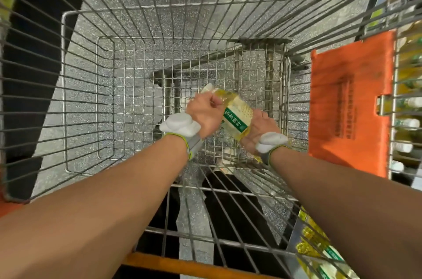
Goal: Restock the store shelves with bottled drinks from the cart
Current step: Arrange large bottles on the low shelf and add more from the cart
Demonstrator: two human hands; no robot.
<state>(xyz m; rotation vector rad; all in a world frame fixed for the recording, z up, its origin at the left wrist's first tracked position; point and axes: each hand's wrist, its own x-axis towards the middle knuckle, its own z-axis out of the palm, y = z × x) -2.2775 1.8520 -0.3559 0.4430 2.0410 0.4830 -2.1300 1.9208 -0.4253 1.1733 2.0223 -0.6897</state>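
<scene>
Low in the silver wire cart (86,100), just past the view's centre toward 4 o'clock, a clear plastic bottle of yellow drink with a green-and-white label (236,116) lay tilted between both hands. The left hand (202,113) was curled round the bottle's upper end, at its 10 o'clock. The right hand (259,129) wrapped the lower end at 4 o'clock, its fingers mostly hidden behind the bottle.

The likeliest trouble was a snag. Lifted at that slant, the bottle or a white padded wristband (179,126) could catch the cart's wires and twist out of the grip.

Counted: one bottle plainly in hand, two hands, two wristbands, one cart, and one orange plastic panel (349,100) at 3 o'clock. The shelved bottles (410,105) at 3 o'clock, and more at 5 o'clock, were too blurred to count.
</scene>
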